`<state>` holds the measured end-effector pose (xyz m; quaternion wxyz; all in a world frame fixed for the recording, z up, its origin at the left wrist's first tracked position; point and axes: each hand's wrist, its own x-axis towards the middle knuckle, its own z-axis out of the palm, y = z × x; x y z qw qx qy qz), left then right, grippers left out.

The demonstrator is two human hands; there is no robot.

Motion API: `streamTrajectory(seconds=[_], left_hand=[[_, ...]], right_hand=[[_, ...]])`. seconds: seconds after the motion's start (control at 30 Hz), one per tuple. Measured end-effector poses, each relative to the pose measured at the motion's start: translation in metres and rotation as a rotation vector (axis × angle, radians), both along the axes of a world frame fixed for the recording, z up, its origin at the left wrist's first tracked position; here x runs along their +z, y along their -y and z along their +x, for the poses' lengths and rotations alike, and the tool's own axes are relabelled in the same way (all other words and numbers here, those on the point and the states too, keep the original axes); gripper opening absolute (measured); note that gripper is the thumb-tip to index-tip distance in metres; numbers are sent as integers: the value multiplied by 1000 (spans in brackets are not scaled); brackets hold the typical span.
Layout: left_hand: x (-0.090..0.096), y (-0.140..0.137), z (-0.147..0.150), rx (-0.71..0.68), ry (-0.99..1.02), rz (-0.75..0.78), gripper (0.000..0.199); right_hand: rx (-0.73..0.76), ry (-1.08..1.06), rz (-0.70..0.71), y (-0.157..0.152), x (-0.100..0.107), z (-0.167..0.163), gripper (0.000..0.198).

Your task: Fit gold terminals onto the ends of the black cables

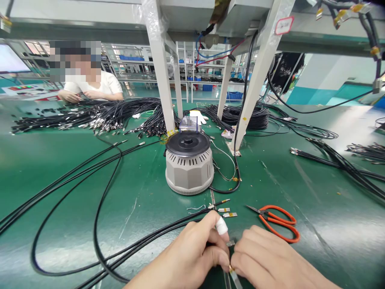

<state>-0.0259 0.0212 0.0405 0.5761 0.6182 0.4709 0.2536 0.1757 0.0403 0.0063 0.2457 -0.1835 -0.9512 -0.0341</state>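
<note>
Close to the table's near edge, my left hand is closed in a pinch, with a white wrap round one finger. A small metal cable connector sticks out from its fingertips. My right hand is closed against it, fingers curled. Between the two hands, a bit of amber tape and a flat silvery strip show at the fingertips; what exactly the right fingers grip is hidden. Beyond my left hand lie black cables with metal, amber-taped ends. Orange-handled scissors lie open beyond my right hand.
A round grey tape dispenser with a black top stands mid-table. White shelf legs rise behind it. Piles of black cables lie along the back, more bundles at the right. A person sits across the table.
</note>
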Motion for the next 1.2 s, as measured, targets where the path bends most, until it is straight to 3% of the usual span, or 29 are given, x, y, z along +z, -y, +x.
streamTrajectory(seconds=[0.1,0.27,0.33,0.43,0.53,0.63,0.83,0.97,1.07,1.2], left_hand=[[-3,1,0,-17,61,-45,29],[-5,0,1,-20,135,-103,28],[-4,0,1,-12,159,-114,27],[-3,1,-2,53,113,-36,19],[-5,-1,-6,112,88,76,7],[-11,-7,-11,206,123,109,14],[-17,-16,-15,373,262,103,24],[-15,-15,-12,374,330,53,33],[-14,-13,-7,390,248,31,39],[-19,-11,-1,500,151,144,28]], right_hand=[[18,24,109,1,-2,-2,27],[43,-44,54,0,0,-10,32],[52,-75,-105,-2,2,-8,30],[10,-101,-493,-8,7,1,26],[-204,-191,-884,-16,5,14,23],[-404,-402,-1215,-24,-2,21,14],[-380,-801,-1518,-43,-4,18,26],[-226,-1038,-1766,-43,1,14,21],[-109,-1055,-1873,-36,3,8,23],[21,-1060,-1937,-28,2,-3,42]])
